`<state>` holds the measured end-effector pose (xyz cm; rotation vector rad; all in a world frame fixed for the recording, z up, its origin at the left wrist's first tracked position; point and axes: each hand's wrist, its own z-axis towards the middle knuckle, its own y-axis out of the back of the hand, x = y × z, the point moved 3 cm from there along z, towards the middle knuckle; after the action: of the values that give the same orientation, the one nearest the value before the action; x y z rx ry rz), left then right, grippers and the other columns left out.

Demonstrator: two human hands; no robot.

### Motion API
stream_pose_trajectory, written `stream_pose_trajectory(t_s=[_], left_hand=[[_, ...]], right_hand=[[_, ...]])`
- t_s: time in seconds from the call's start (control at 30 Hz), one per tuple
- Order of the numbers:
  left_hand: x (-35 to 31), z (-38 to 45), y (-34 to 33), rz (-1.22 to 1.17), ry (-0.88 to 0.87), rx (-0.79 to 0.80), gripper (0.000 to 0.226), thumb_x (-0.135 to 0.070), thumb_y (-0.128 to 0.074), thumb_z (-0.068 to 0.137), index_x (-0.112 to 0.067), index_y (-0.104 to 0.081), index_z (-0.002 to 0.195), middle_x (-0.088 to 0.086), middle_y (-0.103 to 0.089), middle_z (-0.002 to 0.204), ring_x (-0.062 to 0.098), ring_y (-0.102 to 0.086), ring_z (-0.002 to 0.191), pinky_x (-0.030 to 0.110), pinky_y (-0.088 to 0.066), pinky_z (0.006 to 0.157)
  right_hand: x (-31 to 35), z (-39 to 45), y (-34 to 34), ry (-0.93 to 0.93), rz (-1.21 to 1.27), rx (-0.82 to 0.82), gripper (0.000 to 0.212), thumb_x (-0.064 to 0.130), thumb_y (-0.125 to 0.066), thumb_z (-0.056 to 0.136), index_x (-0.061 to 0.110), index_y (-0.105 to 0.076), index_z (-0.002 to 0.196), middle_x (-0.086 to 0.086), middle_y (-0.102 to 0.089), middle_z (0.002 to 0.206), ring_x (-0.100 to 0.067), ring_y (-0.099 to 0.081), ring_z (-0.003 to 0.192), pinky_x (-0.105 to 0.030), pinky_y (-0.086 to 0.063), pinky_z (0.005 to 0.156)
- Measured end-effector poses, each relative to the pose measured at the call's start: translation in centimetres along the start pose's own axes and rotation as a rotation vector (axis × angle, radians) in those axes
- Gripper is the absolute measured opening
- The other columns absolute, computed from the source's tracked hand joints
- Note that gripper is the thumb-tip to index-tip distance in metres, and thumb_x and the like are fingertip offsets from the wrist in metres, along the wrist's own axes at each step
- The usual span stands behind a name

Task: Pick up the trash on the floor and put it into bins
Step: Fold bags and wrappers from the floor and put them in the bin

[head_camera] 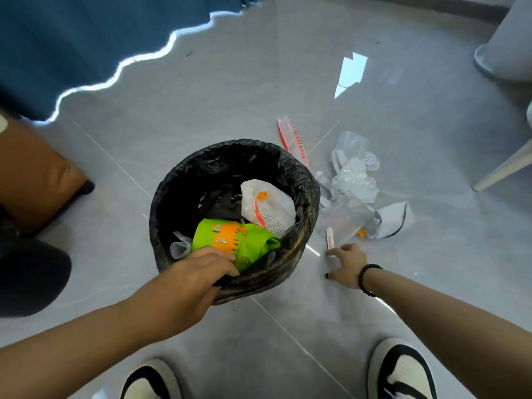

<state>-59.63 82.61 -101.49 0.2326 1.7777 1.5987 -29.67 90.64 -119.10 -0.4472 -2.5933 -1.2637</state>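
White tube [330, 239] touching spread right hand [345, 264], left hand [198, 273] gripping bin [305, 180] rim

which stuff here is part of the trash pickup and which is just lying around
Part of the job:
bin
green wrapper
white bag
small white tube
clear plastic pile
red-and-white wrapper
left hand
right hand

Just lying about:
blue curtain
chair leg
brown cushion

Black bead bracelet [367, 279], black-and-white sneakers [401, 370]
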Motion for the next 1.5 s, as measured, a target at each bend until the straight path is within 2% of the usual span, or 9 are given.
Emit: stream_pose_trajectory(t_s=[0.17, 0.33, 0.5, 0.6, 0.83, 1.07, 1.27, 1.33, 1.5], left_hand=[[-0.5, 0.6, -0.9, 0.022, 0.050, -0.063, 0.033, -0.003, -0.066, 0.073, -0.022, -0.057, 0.099, -0.002, -0.065, 0.100, 0.009, -0.054, 0.101, 0.018, -0.043, 0.083], [-0.9, 0.6, -1.1, 0.033, 0.044, -0.164, 0.021, -0.011, -0.060, 0.078, -0.018, -0.061, 0.098, -0.001, -0.067, 0.098, 0.010, -0.055, 0.100, 0.011, -0.038, 0.089], [-1.1, 0.6, -0.8, 0.028, 0.057, -0.117, 0.038, -0.003, -0.065, 0.069, -0.020, -0.057, 0.103, 0.002, -0.068, 0.100, 0.010, -0.053, 0.103, 0.008, -0.033, 0.092], [-1.3, 0.4, -0.6, 0.035, 0.050, -0.091, 0.039, 0.000, -0.060, 0.073, -0.018, -0.056, 0.107, 0.004, -0.067, 0.103, 0.011, -0.052, 0.105, 0.012, -0.036, 0.093], [-2.2, 0.3, 0.2, 0.070, 0.103, -0.010, 0.027, -0.030, -0.049, 0.088, -0.019, -0.062, 0.109, -0.005, -0.064, 0.101, 0.009, -0.055, 0.099, 0.023, -0.048, 0.082], [-3.0, 0.9, -0.5, 0.011, 0.156, -0.035, 0.028, -0.040, -0.045, 0.093, -0.020, -0.062, 0.103, -0.008, -0.060, 0.095, 0.009, -0.051, 0.092, 0.032, -0.051, 0.074], [-2.9, 0.9, -1.1, 0.108, 0.151, -0.063, 0.021, -0.033, -0.040, 0.095, -0.023, -0.057, 0.101, -0.009, -0.058, 0.091, 0.008, -0.047, 0.087, 0.022, -0.037, 0.075], [-3.0, 0.9, -1.3, 0.128, 0.152, -0.083, 0.020, -0.032, -0.041, 0.094, -0.023, -0.058, 0.099, -0.008, -0.058, 0.090, 0.009, -0.047, 0.085, 0.023, -0.035, 0.073], [-3.1, 0.9, -1.5, 0.150, 0.165, -0.129, 0.022, -0.032, -0.042, 0.092, -0.021, -0.060, 0.098, -0.007, -0.060, 0.089, 0.010, -0.047, 0.086, 0.026, -0.034, 0.074]], right_hand=[[0.2, -0.2, -0.9, 0.018, -0.140, -0.037, 0.066, 0.039, -0.062, 0.082, 0.010, -0.038, 0.136, -0.010, -0.024, 0.141, -0.031, -0.031, 0.126, -0.036, -0.038, 0.104], [-1.7, -1.1, -0.8, 0.109, -0.086, -0.090, 0.051, 0.024, -0.059, 0.084, 0.016, -0.043, 0.133, -0.007, -0.030, 0.136, -0.027, -0.032, 0.124, -0.032, -0.037, 0.102], [-0.7, -1.2, -0.2, 0.400, -0.319, -0.223, 0.048, 0.018, -0.053, 0.086, 0.020, -0.042, 0.132, -0.005, -0.029, 0.142, -0.025, -0.035, 0.125, -0.031, -0.036, 0.099], [1.0, -0.5, -0.3, 0.456, -0.390, -0.236, 0.047, 0.020, -0.052, 0.090, 0.017, -0.037, 0.134, -0.005, -0.034, 0.139, -0.026, -0.041, 0.120, -0.031, -0.040, 0.094], [3.7, 1.0, -1.1, 0.405, -0.624, -0.083, 0.034, 0.020, -0.049, 0.093, 0.012, -0.046, 0.125, -0.008, -0.047, 0.125, -0.026, -0.045, 0.116, -0.033, -0.043, 0.086], [-0.1, -0.5, -2.7, 0.310, -0.363, -0.085, 0.026, 0.035, -0.048, 0.093, 0.014, -0.053, 0.107, -0.004, -0.052, 0.113, -0.024, -0.051, 0.109, -0.030, -0.042, 0.078], [-4.4, -2.3, -2.1, 0.184, 0.037, -0.254, 0.023, 0.015, -0.060, 0.078, 0.014, -0.063, 0.101, 0.003, -0.050, 0.089, -0.015, -0.051, 0.080, -0.023, -0.043, 0.073], [-4.6, -3.3, -1.8, 0.267, 0.053, -0.215, 0.033, 0.016, -0.062, 0.076, 0.015, -0.060, 0.109, 0.003, -0.049, 0.096, -0.014, -0.051, 0.086, -0.027, -0.047, 0.083], [-4.0, -4.5, -4.1, 0.439, -0.406, -0.031, 0.047, 0.033, -0.057, 0.080, 0.022, -0.044, 0.124, 0.000, -0.039, 0.123, -0.022, -0.042, 0.112, -0.030, -0.045, 0.087]])
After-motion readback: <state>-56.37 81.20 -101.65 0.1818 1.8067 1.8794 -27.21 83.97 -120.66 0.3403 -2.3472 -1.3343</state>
